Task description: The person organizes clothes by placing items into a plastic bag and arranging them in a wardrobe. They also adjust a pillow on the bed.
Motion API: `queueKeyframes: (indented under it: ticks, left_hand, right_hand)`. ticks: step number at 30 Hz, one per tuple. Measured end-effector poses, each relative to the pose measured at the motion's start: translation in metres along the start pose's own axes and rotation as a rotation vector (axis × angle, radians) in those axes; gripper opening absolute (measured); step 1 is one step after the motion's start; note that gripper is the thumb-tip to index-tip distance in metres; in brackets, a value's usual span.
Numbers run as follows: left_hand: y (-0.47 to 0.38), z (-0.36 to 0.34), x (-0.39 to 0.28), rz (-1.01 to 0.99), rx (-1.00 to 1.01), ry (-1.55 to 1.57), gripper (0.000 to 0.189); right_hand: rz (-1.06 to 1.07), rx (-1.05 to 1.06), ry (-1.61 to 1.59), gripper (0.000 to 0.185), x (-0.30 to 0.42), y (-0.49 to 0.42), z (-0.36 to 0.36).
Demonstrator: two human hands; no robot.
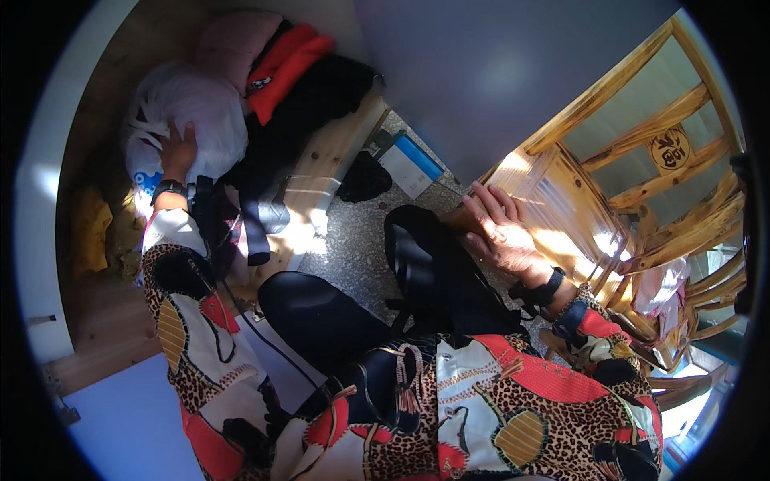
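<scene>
My left hand (177, 147) lies against a full white translucent plastic bag (213, 129) inside a wooden compartment at the upper left. Some of its fingers are hidden, so whether they grip the plastic is unclear. My right hand (505, 234) is spread at the near edge of a wooden chair seat (541, 198) with plastic film over it, holding nothing. Beside the bag are a pink padded item (234, 45), red cloth (289, 72) and black cloth (319, 96).
Yellow material (90, 231) lies at the compartment's left. A blue-and-white box (412, 165) and a dark bundle (365, 177) sit on the speckled floor (352, 231). A large grey panel (469, 72) stands ahead. The chair's slatted back (643, 120) rises at the right.
</scene>
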State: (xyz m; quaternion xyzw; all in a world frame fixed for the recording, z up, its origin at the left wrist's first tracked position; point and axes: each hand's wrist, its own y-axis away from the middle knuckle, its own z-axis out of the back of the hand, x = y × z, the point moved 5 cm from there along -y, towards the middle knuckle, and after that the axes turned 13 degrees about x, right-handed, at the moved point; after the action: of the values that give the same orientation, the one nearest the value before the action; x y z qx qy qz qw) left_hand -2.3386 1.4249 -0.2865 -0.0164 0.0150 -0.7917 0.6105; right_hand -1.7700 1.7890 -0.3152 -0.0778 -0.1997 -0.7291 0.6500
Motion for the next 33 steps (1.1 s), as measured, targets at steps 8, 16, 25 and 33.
queueKeyframes:
  ticks: [8,16,25,33]
  left_hand:
    - [0.152,0.053,-0.049,-0.272,-0.490,-0.042,0.071]
    - [0.280,-0.029,-0.012,-0.027,0.722,0.540,0.038]
    - [0.319,0.011,-0.043,-0.242,0.887,0.422,0.041]
    - [0.403,-0.029,-0.197,-0.835,1.182,0.373,0.046]
  right_hand:
    - [0.030,0.022,0.021,0.074,0.009,-0.006,-0.005]
    - [0.053,0.079,0.090,0.074,0.021,-0.015,-0.014]
    - [0.175,-0.055,0.136,0.065,0.036,-0.019,-0.013]
    - [0.138,-0.056,0.143,0.065,0.034,-0.017,-0.013]
